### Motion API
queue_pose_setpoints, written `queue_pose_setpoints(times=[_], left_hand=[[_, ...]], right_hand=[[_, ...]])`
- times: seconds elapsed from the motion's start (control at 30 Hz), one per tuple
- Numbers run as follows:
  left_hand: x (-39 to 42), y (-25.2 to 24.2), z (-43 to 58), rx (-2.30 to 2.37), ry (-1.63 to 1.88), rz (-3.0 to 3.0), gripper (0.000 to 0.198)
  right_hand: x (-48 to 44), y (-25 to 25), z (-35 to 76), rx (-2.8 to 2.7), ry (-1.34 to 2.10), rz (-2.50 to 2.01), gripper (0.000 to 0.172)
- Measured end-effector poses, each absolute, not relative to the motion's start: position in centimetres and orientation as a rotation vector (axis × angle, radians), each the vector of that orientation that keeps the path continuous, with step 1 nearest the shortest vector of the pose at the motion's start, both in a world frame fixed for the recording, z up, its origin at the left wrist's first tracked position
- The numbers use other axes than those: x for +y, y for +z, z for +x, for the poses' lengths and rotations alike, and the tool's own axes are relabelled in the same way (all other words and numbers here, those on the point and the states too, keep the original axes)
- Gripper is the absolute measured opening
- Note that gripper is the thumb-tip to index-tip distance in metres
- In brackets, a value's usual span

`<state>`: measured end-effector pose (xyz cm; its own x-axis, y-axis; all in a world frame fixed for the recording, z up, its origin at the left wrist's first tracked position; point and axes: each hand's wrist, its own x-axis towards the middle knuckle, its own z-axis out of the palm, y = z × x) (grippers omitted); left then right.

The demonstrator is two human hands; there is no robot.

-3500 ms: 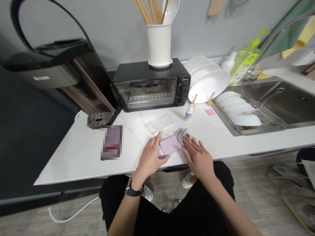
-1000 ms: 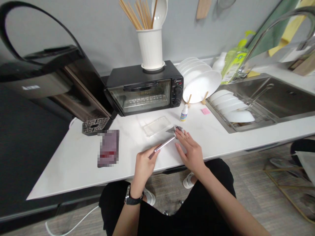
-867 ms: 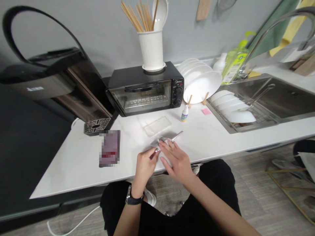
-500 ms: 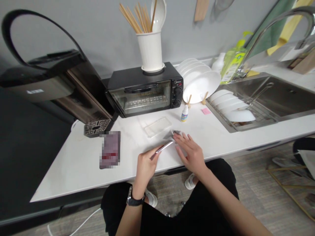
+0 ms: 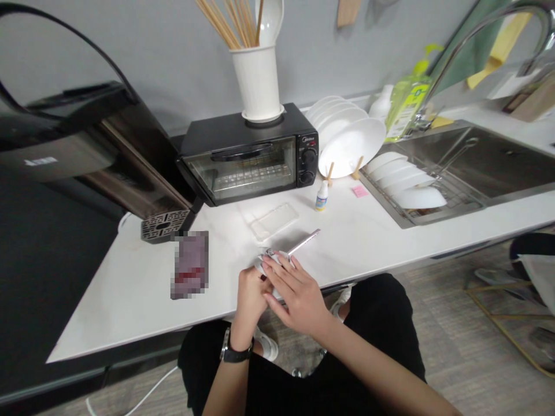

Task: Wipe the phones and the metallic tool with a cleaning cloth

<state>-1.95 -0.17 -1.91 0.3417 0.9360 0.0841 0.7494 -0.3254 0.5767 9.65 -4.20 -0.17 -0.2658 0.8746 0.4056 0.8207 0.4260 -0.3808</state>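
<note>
My left hand [image 5: 250,296] is closed around one end of a slim phone [image 5: 304,242], tilted above the counter's front edge. Across the phone lies my right hand [image 5: 299,293], its fingers pressing a grey-white cloth [image 5: 269,252] onto the surface near my left thumb. Much of the cloth and the phone's near end is hidden by my fingers. A clear phone case [image 5: 274,222] rests flat just beyond my hands. Behind it to the right stands a small white spray bottle [image 5: 321,196] with a blue and yellow label.
On the counter's left lies a pixelated purple item [image 5: 191,263] beside a black drinks machine [image 5: 165,225]. A toaster oven [image 5: 249,164] stands at the back, with white plates [image 5: 353,150] in a rack beside it. A pink note [image 5: 359,191] lies near the sink [image 5: 489,199].
My right hand has slid the cloth left along the phone, from its far end to the end beside my left hand. The far end of the phone now shows uncovered.
</note>
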Motion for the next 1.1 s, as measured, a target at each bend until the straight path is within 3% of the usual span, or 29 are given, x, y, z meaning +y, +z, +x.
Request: queue_pose_setpoints(times=[0.13,0.3,0.47,0.63,0.8,1.1], left_hand=[[-0.2,-1.7,-1.7,1.448,0.627,2.133,0.022],[-0.4,-0.3,-0.8,1.320,0.751,1.979,0.027],[-0.4,-0.3,-0.7,1.340,0.780,1.975,0.027],[-0.2,-1.5,-1.6,1.457,0.664,2.086,0.022],[-0.3,-1.5,-1.6,1.472,0.681,2.086,0.021],[-0.5,0.2,-0.7,1.362,0.894,1.900,0.023]], right_hand=[[-3.3,-0.4,12.2,-2.149,0.090,-1.346,0.041],[-1.7,-0.7,16.4,-1.905,0.059,-1.593,0.040],[-2.7,-0.7,13.6,-1.807,0.077,-1.686,0.046],[-4.6,-0.4,9.3,-1.997,0.152,-1.523,0.046],[-3.6,-0.4,12.3,-2.189,0.107,-1.344,0.042],[-2.4,-1.0,14.8,-1.811,0.007,-1.690,0.045]])
